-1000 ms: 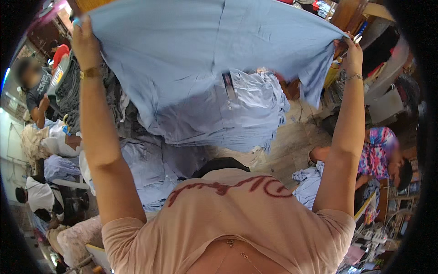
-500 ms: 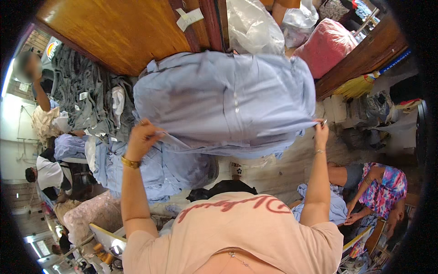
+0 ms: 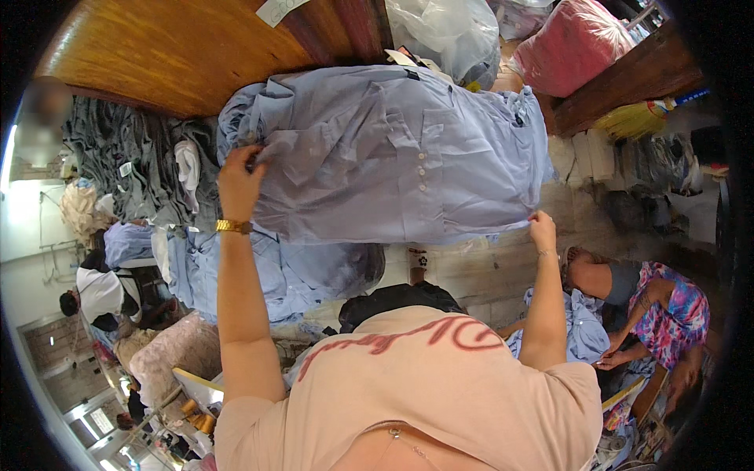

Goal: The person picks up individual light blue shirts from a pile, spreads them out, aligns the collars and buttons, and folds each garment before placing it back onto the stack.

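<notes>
A light blue button-up shirt (image 3: 377, 173) is spread across the top of a bulky light blue pile in front of me, its white buttons and a chest pocket facing up. At its left side, my left hand (image 3: 242, 174), gold watch on the wrist, is closed on a bunched part of the cloth. Over at the near right corner, my right hand (image 3: 542, 230) pinches the shirt's edge between its fingers. The near edge runs nearly straight between my two hands. What lies under the shirt is mostly hidden.
Dark grey garments (image 3: 141, 169) are heaped at left, with more blue garments (image 3: 298, 275) below. A wooden panel (image 3: 181, 55) stands beyond. Plastic bags and a red sack (image 3: 569, 47) are at the far right, near a broom (image 3: 632, 119). A co-worker (image 3: 664, 306) handles blue cloth at right.
The shirt has come down and lies flatter, with its buttons and pocket now plain to see. My left hand has moved farther away from me; my right hand has shifted slightly nearer and left.
</notes>
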### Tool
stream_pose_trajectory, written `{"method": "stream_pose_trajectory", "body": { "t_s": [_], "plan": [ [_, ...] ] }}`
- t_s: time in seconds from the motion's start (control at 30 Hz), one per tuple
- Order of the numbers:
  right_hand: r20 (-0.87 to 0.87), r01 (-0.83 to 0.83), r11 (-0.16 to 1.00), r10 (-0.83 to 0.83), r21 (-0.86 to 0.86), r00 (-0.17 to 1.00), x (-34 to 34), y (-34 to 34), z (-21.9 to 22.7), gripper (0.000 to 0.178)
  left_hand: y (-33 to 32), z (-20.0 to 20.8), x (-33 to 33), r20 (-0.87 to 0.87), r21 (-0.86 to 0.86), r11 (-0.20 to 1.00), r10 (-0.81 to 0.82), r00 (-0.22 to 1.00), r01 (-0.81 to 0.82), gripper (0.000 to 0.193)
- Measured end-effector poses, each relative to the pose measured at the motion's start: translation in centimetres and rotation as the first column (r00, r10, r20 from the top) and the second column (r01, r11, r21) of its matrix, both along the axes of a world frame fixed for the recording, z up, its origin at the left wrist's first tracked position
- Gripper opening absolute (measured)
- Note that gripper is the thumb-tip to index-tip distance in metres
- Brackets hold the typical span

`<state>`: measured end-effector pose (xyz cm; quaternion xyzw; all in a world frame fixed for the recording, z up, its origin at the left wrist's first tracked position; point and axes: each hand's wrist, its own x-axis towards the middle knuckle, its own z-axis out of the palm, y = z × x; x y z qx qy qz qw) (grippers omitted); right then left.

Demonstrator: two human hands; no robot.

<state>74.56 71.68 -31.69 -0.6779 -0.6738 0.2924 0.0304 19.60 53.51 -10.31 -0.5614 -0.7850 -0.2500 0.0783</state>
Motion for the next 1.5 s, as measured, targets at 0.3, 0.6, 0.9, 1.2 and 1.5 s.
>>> {"method": "stream_pose_trajectory", "body": {
  "t_s": [0.3, 0.6, 0.9, 1.2, 1.5],
  "plan": [
    [-0.353, -0.562, 0.519, 0.853, 0.644, 0.384, -25.0, 2.3, 16.0, 0.025, 1.7, 6.0, -3.8, 0.06, 0.131, 0.962, 0.234, 0.97, -0.24, 0.013],
    [-0.189, -0.729, 0.369, 0.928, 0.576, 0.32, -35.8, 8.8, 12.5, 0.022, 4.5, -1.7, 3.4, -0.289, -0.265, 0.963, -0.119, 0.95, 0.04, 0.037],
    [-0.892, -0.251, 0.96, 0.216, 0.121, 0.396, -27.7, 5.5, 11.6, 0.015, 5.9, -2.1, 7.0, -0.177, -0.089, 0.996, -0.037, 0.984, 0.021, 0.031],
    [-0.939, -0.146, 0.952, -0.223, -0.267, 0.261, -25.1, -0.3, 8.1, 0.015, 14.9, -7.6, 13.1, -0.08, -0.192, 0.861, -0.491, 0.867, 0.47, 0.022],
    [-0.911, -0.076, 0.997, 0.057, 0.028, 0.409, -25.7, -0.7, 7.9, 0.013, 14.7, -6.6, 11.6, -0.001, -0.236, 0.841, -0.502, 0.865, 0.487, 0.017]
  ]
}}
